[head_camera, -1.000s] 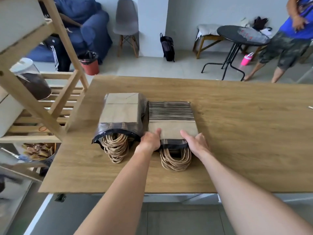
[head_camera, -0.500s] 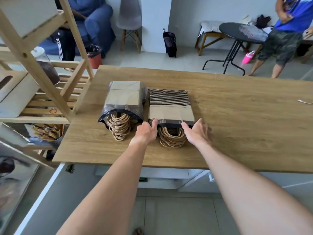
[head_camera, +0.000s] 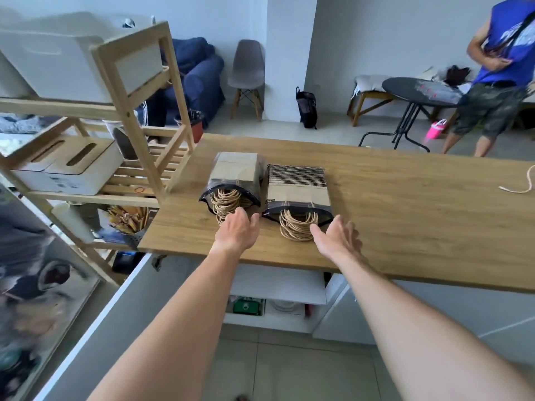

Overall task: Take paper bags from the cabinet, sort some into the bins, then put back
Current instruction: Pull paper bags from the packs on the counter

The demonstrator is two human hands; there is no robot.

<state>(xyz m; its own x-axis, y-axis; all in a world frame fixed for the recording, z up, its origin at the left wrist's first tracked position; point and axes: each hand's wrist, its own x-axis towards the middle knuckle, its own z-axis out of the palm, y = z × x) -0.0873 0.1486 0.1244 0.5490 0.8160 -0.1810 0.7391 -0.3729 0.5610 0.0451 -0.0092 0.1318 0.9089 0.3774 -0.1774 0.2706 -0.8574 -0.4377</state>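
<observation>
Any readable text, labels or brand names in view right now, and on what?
None can be read.
Blue shirt of the person standing at the back: white print, too blurred.
White box on the wooden shelf: small dark marks on its front, too small.
Right bundle of paper bags: no legible label.

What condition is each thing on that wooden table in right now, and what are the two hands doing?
Left bundle of paper bags: lying flat, plastic wrap open at the near end, twine handles spilling out.
Right bundle of paper bags: lying flat beside it, wrap open, handles out.
Left hand: open, holding nothing.
Right hand: open, holding nothing.
Cord: loose at the table's right end.
Table: carries both bundles.
</observation>
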